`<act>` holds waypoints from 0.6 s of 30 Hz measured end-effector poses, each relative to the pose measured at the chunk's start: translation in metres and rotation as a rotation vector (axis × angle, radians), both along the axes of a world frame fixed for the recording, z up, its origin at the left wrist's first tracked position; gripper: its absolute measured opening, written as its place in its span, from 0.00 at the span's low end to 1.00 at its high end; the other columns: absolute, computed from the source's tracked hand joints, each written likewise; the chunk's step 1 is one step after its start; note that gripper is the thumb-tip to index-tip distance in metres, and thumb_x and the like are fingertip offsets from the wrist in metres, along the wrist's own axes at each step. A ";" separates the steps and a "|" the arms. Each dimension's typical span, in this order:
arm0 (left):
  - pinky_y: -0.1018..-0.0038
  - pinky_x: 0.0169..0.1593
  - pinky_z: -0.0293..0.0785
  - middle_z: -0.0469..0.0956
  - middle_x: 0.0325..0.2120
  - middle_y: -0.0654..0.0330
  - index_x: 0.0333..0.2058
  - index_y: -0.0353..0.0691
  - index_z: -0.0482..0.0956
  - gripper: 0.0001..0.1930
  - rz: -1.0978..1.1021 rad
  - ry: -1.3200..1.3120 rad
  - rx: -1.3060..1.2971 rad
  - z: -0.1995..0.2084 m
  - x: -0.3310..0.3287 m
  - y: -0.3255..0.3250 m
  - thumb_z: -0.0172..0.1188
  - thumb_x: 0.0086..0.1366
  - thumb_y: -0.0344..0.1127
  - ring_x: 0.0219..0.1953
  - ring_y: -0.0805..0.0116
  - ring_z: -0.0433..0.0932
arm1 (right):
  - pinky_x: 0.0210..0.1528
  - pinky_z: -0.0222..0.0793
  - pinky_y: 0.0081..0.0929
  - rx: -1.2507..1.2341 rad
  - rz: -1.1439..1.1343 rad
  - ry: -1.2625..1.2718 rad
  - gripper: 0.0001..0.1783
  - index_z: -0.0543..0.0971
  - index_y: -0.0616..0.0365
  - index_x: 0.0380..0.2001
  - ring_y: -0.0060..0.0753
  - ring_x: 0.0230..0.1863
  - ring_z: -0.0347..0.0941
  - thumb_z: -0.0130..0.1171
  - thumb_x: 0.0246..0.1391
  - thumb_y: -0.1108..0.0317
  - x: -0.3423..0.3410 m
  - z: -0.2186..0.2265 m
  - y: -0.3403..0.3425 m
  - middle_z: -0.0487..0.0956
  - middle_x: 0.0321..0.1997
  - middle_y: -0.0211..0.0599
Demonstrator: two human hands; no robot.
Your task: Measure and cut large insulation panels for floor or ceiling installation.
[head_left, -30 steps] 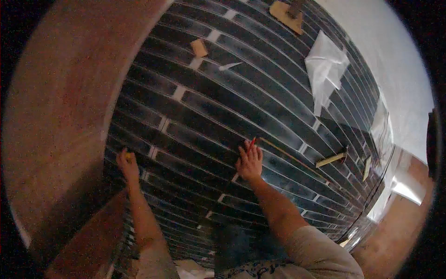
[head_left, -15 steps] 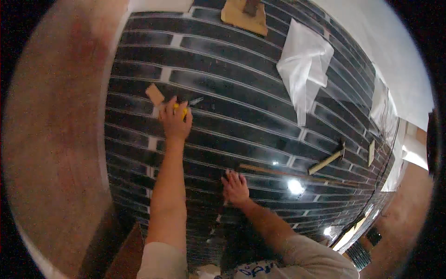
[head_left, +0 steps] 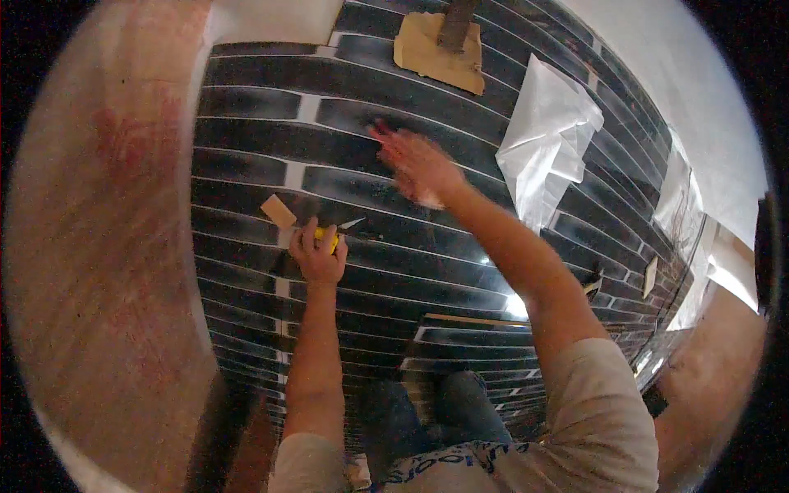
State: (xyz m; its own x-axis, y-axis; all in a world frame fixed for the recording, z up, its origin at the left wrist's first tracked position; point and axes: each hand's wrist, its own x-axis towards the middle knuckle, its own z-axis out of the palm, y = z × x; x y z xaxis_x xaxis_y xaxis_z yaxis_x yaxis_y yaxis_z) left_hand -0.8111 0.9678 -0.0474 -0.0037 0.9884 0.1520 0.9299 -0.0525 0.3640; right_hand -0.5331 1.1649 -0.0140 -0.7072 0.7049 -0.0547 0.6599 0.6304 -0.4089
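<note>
My left hand [head_left: 319, 255] is closed around a small yellow tool [head_left: 326, 238], mostly covered by my fingers, so its kind is unclear. A pale pointed blade-like piece [head_left: 352, 223] shows just beyond it; whether the two are joined I cannot tell. Close to these fingers lies a small tan rectangular piece [head_left: 279, 211]. My right hand [head_left: 419, 167], blurred by motion, reaches across the dark plank floor [head_left: 394, 82] with its fingers stretched out and nothing visible in them. It is between the tan piece and a crumpled white sheet [head_left: 546, 131].
Beyond my right hand lies torn brown cardboard [head_left: 415, 49] with a dark flat piece [head_left: 457, 25] on it. A thin wooden strip [head_left: 472, 320] lies before my knees [head_left: 464, 403]. At right, a hammer [head_left: 593, 283] is partly hidden by my arm. A brown surface [head_left: 107, 246] borders the left side.
My right hand has lifted from beside the wooden strip and swung forward across the planks. My left hand keeps its hold on the yellow tool. The view has shifted, showing my knees.
</note>
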 end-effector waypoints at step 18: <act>0.49 0.62 0.65 0.68 0.61 0.52 0.48 0.50 0.84 0.16 -0.165 -0.071 -0.048 0.018 -0.036 -0.017 0.69 0.60 0.40 0.58 0.44 0.67 | 0.78 0.48 0.56 -0.030 -0.474 -0.111 0.41 0.64 0.48 0.73 0.52 0.79 0.51 0.62 0.56 0.61 0.059 -0.009 -0.009 0.55 0.81 0.43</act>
